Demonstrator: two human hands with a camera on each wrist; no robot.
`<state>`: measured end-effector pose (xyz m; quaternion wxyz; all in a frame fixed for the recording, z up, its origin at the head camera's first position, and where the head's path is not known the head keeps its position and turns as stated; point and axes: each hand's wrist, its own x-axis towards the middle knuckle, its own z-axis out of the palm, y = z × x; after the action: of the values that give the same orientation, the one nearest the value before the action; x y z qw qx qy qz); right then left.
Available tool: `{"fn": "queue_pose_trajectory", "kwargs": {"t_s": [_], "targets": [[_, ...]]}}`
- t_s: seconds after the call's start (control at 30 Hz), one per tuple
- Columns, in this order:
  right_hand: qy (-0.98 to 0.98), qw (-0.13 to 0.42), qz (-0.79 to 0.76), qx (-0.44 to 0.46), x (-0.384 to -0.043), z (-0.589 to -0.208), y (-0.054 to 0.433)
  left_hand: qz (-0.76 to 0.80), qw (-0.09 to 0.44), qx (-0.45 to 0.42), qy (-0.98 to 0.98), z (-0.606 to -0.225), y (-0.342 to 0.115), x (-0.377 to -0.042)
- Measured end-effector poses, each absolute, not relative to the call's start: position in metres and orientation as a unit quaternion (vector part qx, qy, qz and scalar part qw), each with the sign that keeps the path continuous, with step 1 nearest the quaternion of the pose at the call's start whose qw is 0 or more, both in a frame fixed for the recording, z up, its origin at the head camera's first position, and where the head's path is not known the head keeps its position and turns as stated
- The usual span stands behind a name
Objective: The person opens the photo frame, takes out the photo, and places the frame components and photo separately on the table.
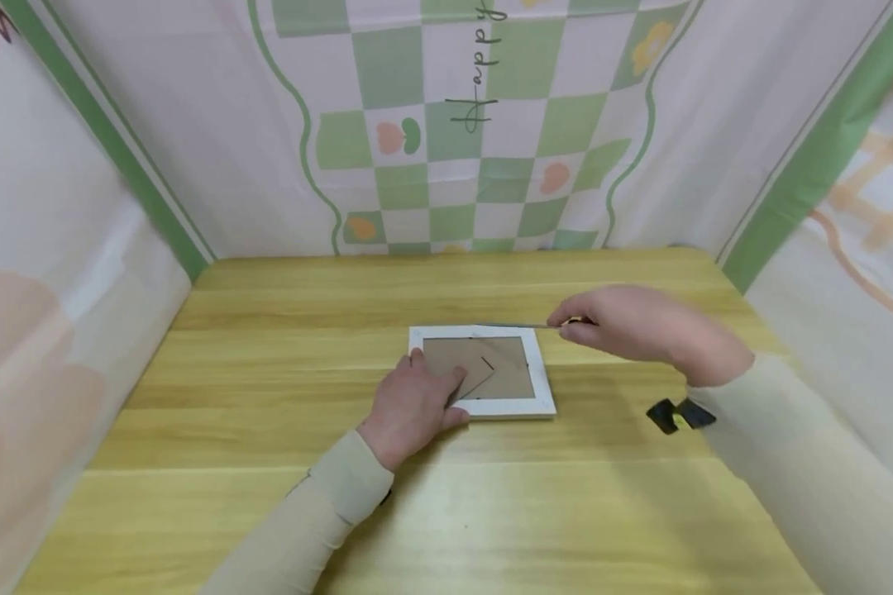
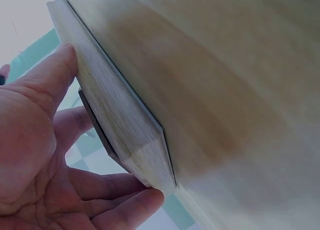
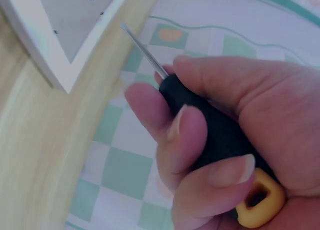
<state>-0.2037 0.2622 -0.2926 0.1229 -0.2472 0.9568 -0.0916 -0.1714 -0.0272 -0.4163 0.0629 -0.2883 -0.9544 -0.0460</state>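
Observation:
A white picture frame (image 1: 539, 372) lies face down on the wooden table, its brown backing board (image 1: 509, 351) upward. My left hand (image 1: 415, 405) holds the frame's near-left corner. In the left wrist view its thumb presses one side edge and its fingertips reach the adjoining edge, beside a dark raised flap (image 2: 99, 125) on the back. My right hand (image 1: 632, 326) grips a screwdriver (image 3: 210, 120) with a black handle and yellow end. The thin metal shaft (image 1: 517, 325) points left, overlapping the frame's far edge in the head view. Small dark tabs (image 1: 527, 365) dot the board's border.
The wooden table (image 1: 283, 364) extends around the frame. Behind it hangs a green-and-white checked cloth (image 1: 454, 178) with printed fruit, and pale printed cloths (image 1: 82, 207) stand at both sides. A black strap piece (image 1: 680, 416) is at the right sleeve.

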Motion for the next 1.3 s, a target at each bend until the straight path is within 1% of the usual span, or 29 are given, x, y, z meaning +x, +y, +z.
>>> {"fn": "queue_pose_trajectory", "kwargs": {"t_s": [0.07,0.17,0.3,0.43,0.6,0.87,1.0,1.13,1.3], "targets": [[0.960,0.083,-0.072,-0.257,-0.194,-0.299,0.262,-0.048,0.067,-0.292,-0.953,-0.417,-0.029,-0.171],[0.961,0.048,-0.058,-0.267,-0.182,-0.311,0.260,-0.049,0.073,-0.298,-0.950,-0.418,-0.031,-0.171],[0.963,0.032,-0.052,-0.264,-0.172,-0.326,0.256,-0.044,0.077,-0.305,-0.948,-0.419,-0.032,-0.169],[0.966,0.024,-0.049,-0.254,-0.168,-0.332,0.253,-0.042,0.079,-0.309,-0.947,-0.418,-0.033,-0.167],[0.968,0.013,-0.041,-0.248,-0.168,-0.333,0.250,-0.033,0.079,-0.308,-0.948,-0.419,-0.034,-0.167],[0.979,-0.007,0.021,-0.203,-0.168,-0.328,0.247,-0.025,0.073,-0.305,-0.949,-0.419,-0.033,-0.167],[0.981,-0.005,0.042,-0.191,-0.172,-0.324,0.246,-0.028,0.075,-0.306,-0.949,-0.419,-0.034,-0.167],[0.981,0.013,0.047,-0.188,-0.182,-0.318,0.244,-0.032,0.076,-0.306,-0.948,-0.419,-0.034,-0.167],[0.974,0.045,0.051,-0.215,-0.199,-0.308,0.246,-0.037,0.079,-0.307,-0.948,-0.419,-0.034,-0.167]]}}
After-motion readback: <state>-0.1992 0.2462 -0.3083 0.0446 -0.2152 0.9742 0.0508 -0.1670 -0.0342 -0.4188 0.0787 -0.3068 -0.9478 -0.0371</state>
